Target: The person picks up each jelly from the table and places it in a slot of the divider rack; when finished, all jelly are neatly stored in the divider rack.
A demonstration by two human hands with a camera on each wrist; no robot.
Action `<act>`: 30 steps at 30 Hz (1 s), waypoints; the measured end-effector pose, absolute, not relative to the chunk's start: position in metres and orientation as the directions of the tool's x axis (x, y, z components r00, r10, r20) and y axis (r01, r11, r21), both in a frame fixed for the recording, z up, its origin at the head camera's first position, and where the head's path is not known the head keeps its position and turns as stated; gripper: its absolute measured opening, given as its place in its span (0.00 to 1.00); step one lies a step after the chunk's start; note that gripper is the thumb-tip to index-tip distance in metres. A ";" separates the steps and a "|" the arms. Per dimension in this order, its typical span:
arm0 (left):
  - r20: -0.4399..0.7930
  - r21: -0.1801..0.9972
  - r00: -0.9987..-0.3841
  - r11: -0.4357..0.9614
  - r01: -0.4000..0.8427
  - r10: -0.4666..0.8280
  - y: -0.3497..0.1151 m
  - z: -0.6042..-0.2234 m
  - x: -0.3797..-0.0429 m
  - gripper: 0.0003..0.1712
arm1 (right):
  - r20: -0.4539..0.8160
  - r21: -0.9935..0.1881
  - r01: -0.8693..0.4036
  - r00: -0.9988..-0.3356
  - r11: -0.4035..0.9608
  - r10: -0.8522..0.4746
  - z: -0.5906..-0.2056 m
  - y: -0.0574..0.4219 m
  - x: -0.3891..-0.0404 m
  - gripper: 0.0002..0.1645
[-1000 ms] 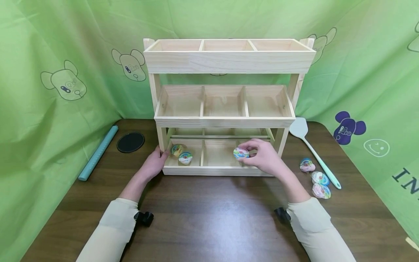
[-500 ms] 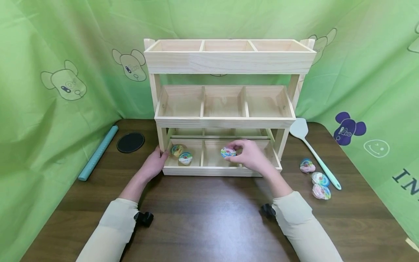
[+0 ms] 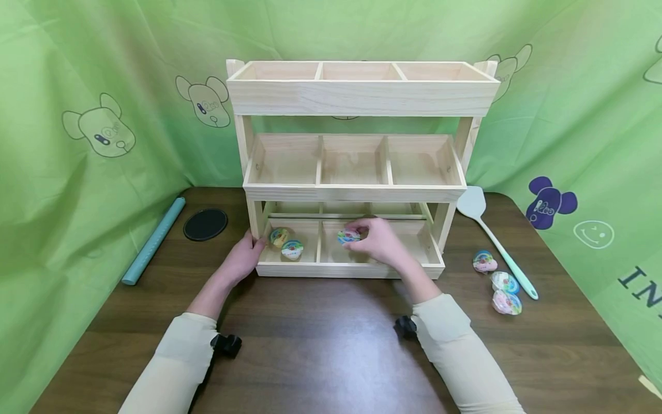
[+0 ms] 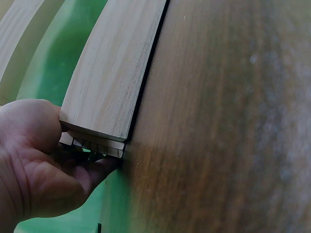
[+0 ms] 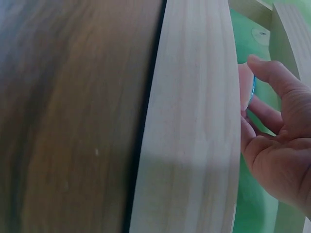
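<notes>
Your right hand (image 3: 380, 241) pinches a small cup (image 3: 346, 236). Left of it, your left hand (image 3: 242, 258) grips the rack (image 3: 354, 194).

The right hand (image 5: 286, 141) pinches a small pinkish object (image 5: 245, 87) with a blue edge between thumb and fingers (the wood hides part of it). Just beside those fingers runs a pale wooden panel (image 5: 187, 121); past it, farther from the hand, spreads the brown tabletop (image 5: 68, 121), while green cloth (image 5: 250, 204) shows behind the hand

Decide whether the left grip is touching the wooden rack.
Touching. The left wrist view shows the left grip holding the wooden rack at its end, thumb against wood.
</notes>
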State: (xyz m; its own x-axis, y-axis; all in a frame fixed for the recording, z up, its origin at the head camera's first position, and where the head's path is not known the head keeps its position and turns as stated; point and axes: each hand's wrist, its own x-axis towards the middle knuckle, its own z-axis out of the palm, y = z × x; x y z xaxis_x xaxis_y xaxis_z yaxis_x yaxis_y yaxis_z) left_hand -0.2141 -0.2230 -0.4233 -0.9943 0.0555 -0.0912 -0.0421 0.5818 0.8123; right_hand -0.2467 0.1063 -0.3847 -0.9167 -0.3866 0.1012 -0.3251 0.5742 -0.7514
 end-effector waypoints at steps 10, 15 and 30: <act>-0.085 0.815 -0.994 0.578 -0.031 0.066 -0.223 -0.423 -0.215 0.32 | 0.071 -0.755 -0.294 -0.925 0.586 -0.373 -0.392 0.091 -0.252 0.28; -0.088 0.820 -0.994 0.572 -0.035 0.066 -0.223 -0.422 -0.213 0.32 | 0.064 -0.758 -0.288 -0.926 0.586 -0.372 -0.394 0.083 -0.254 0.28; -0.087 0.817 -0.994 0.576 -0.033 0.065 -0.223 -0.423 -0.213 0.33 | 0.053 -0.720 -0.285 -0.932 0.632 -0.359 -0.402 0.069 -0.261 0.27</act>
